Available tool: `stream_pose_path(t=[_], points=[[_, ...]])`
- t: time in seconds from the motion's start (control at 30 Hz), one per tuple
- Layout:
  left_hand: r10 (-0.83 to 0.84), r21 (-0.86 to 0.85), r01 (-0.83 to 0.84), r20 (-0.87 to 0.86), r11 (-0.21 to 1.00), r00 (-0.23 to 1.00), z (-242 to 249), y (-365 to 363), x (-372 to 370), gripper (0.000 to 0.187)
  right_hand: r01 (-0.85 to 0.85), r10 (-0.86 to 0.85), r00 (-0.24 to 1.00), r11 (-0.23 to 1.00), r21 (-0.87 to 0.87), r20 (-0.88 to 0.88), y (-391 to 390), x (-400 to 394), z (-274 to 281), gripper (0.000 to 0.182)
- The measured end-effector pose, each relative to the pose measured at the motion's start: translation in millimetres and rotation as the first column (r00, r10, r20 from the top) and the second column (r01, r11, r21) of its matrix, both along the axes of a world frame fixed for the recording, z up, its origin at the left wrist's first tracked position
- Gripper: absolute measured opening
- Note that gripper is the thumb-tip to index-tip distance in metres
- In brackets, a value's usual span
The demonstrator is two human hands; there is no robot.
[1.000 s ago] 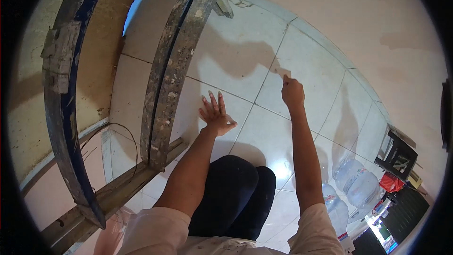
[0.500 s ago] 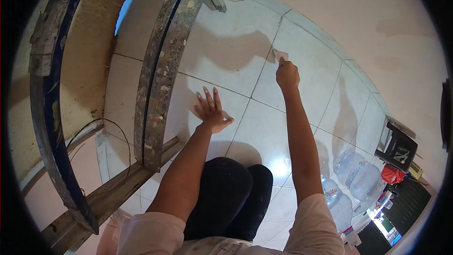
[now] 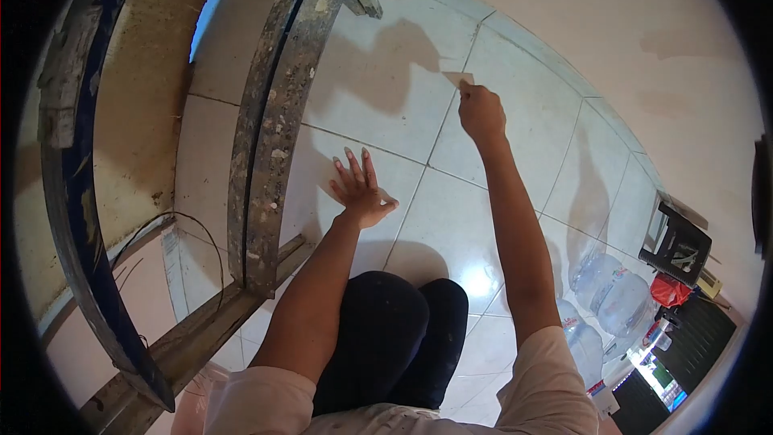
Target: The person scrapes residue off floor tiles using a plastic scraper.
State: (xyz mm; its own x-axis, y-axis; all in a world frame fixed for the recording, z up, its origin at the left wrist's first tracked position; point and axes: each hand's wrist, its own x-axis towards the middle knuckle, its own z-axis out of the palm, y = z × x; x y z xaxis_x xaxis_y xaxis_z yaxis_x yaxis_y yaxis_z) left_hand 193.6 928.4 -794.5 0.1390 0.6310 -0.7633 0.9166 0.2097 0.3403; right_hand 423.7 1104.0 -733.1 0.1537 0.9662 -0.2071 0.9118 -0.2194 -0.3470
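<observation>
My right hand (image 3: 483, 115) is closed around a small, flat, pale scraper-like piece (image 3: 460, 78), whose pointed end sticks out to the left. The piece is close over the tiled floor (image 3: 519, 101), beside a dark grout line. Lower and to the left, my left hand (image 3: 360, 193) rests on the tiles with its fingers spread and holds nothing. Shadows of the arm and hand fall on the tiles left of the piece.
A paint-spattered wooden beam frame (image 3: 282, 113) stands left of my left hand, with a curved blue-edged board (image 3: 76, 153) farther left. On the right are large clear water bottles (image 3: 624, 302), a black stool (image 3: 678, 243) and a red bag (image 3: 670, 290). The wall (image 3: 564, 0) borders the floor.
My right hand has moved a little left and away from me, and the flat piece now points more to the left. My left hand has stayed in place.
</observation>
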Motion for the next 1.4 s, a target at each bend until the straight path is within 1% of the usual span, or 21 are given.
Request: stream_pose_path(t=[0.07,0.13,0.2,0.23,0.33,0.4,0.43,0.53,0.6,0.67,0.73,0.87,0.97,1.03,1.1,1.17,1.2,1.27,1.3,1.37,1.4], points=[[0.01,0.0,-0.01,0.004,1.0,1.0,0,4,0,0.14,-0.026,0.029,0.999,0.994,-0.109,0.03,-5,-7,1,0.028],[0.007,-0.011,-0.007,0.002,1.0,1.0,2,5,0,0.139,-0.075,0.077,0.997,0.993,-0.091,0.017,3,-12,-2,0.028],[-0.004,-0.024,0.004,-0.007,1.0,1.0,2,11,-4,0.139,-0.078,0.096,0.991,0.979,-0.187,0.09,22,-14,-1,0.028],[0.003,-0.016,-0.003,-0.004,1.0,1.0,1,12,-4,0.139,-0.08,0.098,0.991,0.979,-0.19,0.089,31,-12,-5,0.028],[-0.008,-0.02,0.008,0.005,1.0,1.0,4,1,1,0.139,-0.004,0.013,0.998,0.989,-0.145,0.063,22,5,-10,0.028],[0.022,-0.002,-0.022,0.001,1.0,1.0,2,10,1,0.139,-0.057,0.058,0.998,0.998,-0.036,0.019,3,5,0,0.03],[0.017,-0.006,-0.017,-0.003,1.0,1.0,1,10,0,0.139,-0.07,0.071,0.997,0.997,-0.039,0.014,5,2,-3,0.03],[0.001,0.016,-0.001,-0.016,1.0,1.0,0,6,0,0.139,-0.01,0.011,1.0,0.997,-0.08,0.018,8,1,-16,0.032],[-0.016,-0.056,0.016,-0.012,0.998,1.0,5,9,-1,0.139,0.008,-0.004,0.998,0.997,-0.073,0.061,30,-6,-21,0.033],[-0.006,-0.039,0.005,-0.016,0.999,1.0,2,7,-1,0.139,0.043,-0.04,0.999,0.993,-0.111,0.026,28,-4,-18,0.034],[0.005,-0.015,-0.005,-0.002,1.0,1.0,1,5,0,0.139,0.009,-0.009,1.0,1.0,-0.009,0.008,18,-3,-6,0.035],[-0.006,-0.06,0.006,-0.008,0.998,1.0,4,6,0,0.138,0.014,-0.01,0.999,0.994,-0.111,0.037,13,0,-25,0.034],[-0.002,-0.051,0.001,-0.018,0.999,1.0,-1,13,-1,0.138,-0.002,0.004,1.0,0.998,-0.067,0.023,30,1,-25,0.036],[-0.012,-0.07,0.011,-0.011,0.997,1.0,2,1,2,0.138,0.013,-0.011,1.0,0.996,-0.084,0.028,18,5,-21,0.036],[-0.012,-0.041,0.011,-0.031,0.999,0.999,1,6,2,0.138,0.026,-0.024,0.999,0.997,-0.068,0.039,16,11,-10,0.036],[-0.011,-0.038,0.01,-0.028,0.999,1.0,0,7,2,0.138,0.004,-0.004,1.0,1.0,-0.01,-0.019,2,12,-1,0.036],[-0.015,-0.04,0.014,-0.029,0.999,0.999,1,6,1,0.138,0.003,-0.003,1.0,1.0,-0.013,-0.02,4,8,-3,0.036],[-0.016,-0.067,0.014,-0.028,0.998,0.999,5,8,2,0.138,0.021,-0.012,0.997,0.993,-0.118,0.075,23,-3,-9,0.032],[-0.02,-0.094,0.017,-0.024,0.995,1.0,5,11,0,0.138,0.023,-0.016,0.998,0.994,-0.109,0.067,33,1,-18,0.032],[-0.008,-0.076,0.007,-0.022,0.997,1.0,3,11,-1,0.138,-0.012,0.014,0.997,0.999,-0.032,0.071,33,17,-33,0.029],[-0.002,-0.057,0.002,-0.009,0.998,1.0,5,8,0,0.138,0.0,0.003,0.997,0.999,-0.046,0.077,24,16,-19,0.029]])
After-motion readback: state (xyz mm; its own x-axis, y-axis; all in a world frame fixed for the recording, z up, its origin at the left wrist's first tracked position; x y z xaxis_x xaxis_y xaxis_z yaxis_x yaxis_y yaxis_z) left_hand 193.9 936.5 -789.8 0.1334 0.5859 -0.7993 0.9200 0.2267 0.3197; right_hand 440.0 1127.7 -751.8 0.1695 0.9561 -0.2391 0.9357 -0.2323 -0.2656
